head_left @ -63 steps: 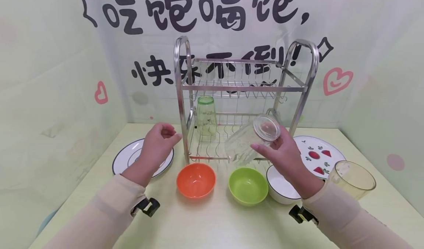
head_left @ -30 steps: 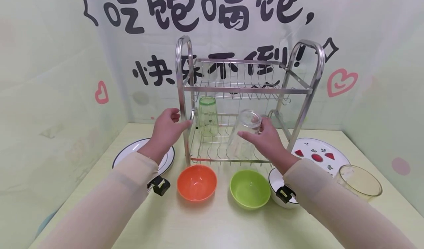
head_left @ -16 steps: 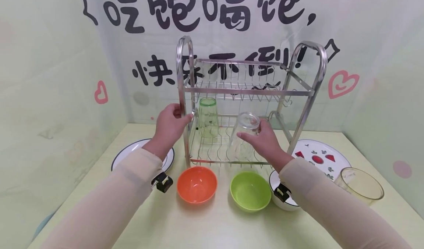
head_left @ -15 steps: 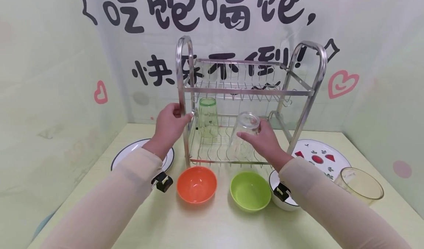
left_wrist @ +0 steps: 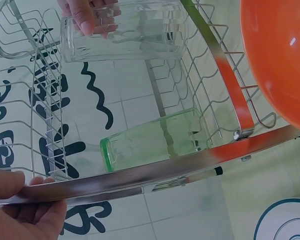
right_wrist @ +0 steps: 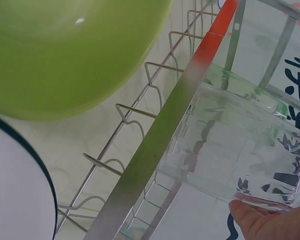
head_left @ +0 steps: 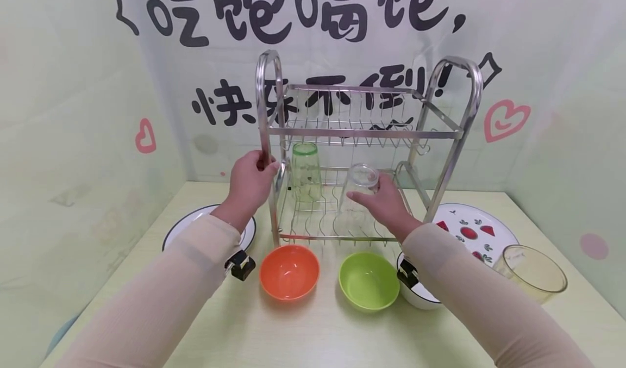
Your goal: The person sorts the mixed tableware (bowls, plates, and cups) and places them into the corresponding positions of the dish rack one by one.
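My left hand (head_left: 248, 186) grips the left upright of a two-tier metal dish rack (head_left: 364, 133), the thumb and fingers on either side of the bar. A clear drinking glass (head_left: 354, 210) stands upside down, leaning slightly, on the lower tier, with its thick base on top. Around that base curl the thumb and fingers of my right hand (head_left: 388, 202). Left of it on the same tier is a green-tinted glass (head_left: 306, 175), also upside down. In the right wrist view, the clear glass (right_wrist: 225, 145) sits behind the rack's front rail, fingertips against its base.
An orange bowl (head_left: 289, 273), a green bowl (head_left: 369, 281) and a white bowl (head_left: 424, 298) line the table before the rack. Plates lie either side, one blue-rimmed (head_left: 188, 224), one fruit-patterned (head_left: 457, 218). A yellowish glass (head_left: 530, 281) stands at the right.
The clear glass has gone from tilted in front of the rack to nearly upright on the lower tier, in my right hand. My left hand has moved right and taken hold of the rack's upright.
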Demonstrator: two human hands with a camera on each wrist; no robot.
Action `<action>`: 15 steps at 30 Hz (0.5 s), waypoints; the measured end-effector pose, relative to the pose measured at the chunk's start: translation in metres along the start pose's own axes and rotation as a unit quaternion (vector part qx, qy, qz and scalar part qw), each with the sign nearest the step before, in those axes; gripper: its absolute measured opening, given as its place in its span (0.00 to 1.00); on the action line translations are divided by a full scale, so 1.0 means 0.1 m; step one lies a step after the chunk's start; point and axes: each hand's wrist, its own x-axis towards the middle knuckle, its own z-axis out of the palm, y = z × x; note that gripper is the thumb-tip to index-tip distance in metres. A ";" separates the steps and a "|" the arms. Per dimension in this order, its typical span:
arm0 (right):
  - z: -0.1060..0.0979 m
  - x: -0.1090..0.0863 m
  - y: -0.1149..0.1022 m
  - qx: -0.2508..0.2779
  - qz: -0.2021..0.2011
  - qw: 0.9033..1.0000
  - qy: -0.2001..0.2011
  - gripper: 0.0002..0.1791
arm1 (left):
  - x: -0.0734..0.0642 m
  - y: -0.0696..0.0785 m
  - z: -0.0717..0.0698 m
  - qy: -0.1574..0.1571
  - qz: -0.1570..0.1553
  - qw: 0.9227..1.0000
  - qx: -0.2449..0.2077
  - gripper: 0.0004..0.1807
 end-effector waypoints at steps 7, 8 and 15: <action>0.06 0.06 0.02 0.012 -0.011 1.000 -0.011 0.38 | 0.00 -0.01 -0.01 -0.004 0.014 1.000 0.025 0.10; 0.06 0.06 0.02 0.011 -0.011 1.000 -0.012 0.38 | 0.00 -0.02 -0.02 -0.006 0.017 1.000 0.026 0.10; 0.11 0.12 0.07 0.001 0.014 1.000 -0.025 0.42 | 0.03 -0.06 -0.04 -0.022 0.035 0.998 0.039 0.10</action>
